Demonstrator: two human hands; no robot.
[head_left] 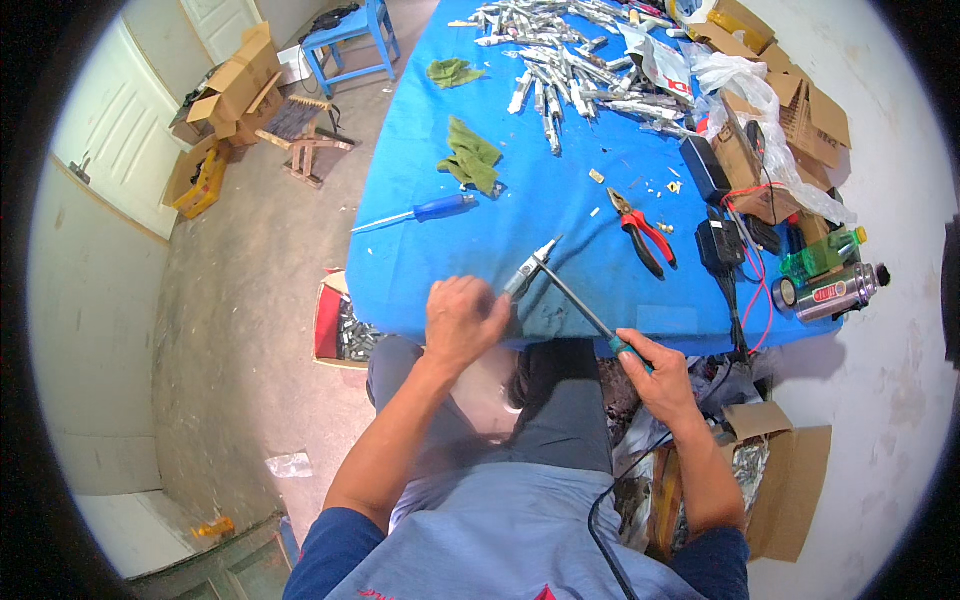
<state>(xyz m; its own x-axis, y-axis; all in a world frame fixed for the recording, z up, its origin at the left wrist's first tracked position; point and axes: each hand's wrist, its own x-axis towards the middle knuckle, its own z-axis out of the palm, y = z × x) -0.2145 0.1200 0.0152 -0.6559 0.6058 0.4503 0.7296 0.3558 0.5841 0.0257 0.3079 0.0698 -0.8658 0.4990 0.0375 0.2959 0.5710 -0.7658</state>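
a cardboard box [232, 82] and a blue stool [352, 32] are seen on the floor, far left of the tabletop [480, 240]. a red box [336, 322] of metal parts is set on the floor just under the tabletop's left corner. on the tabletop's left half a blue-handled screwdriver [420, 212] lies flat, with a green rag [472, 157] behind it and a second rag [452, 71] further back.

at the tabletop's near edge the left hand [462, 320] is clenched around a small metal part [528, 268], whose tip sticks out past the fingers and is held just above the blue cover. the part is touched near its tip by the rod of a soldering iron [585, 312], which slants down to the right. the iron's green handle is grasped in the closed grip of the right hand [660, 375], just off the tabletop's near edge, and a dark cord runs down from it over the lap.

a pile of metal parts [570, 60] is spread at the tabletop's far end. red pliers [642, 232] lie right of the held part. black adapters [708, 170] with red wires, a green bottle [822, 255] and a steel flask [832, 292] are crowded along the tabletop's right edge. an open carton [780, 490] stands on the floor below that edge.
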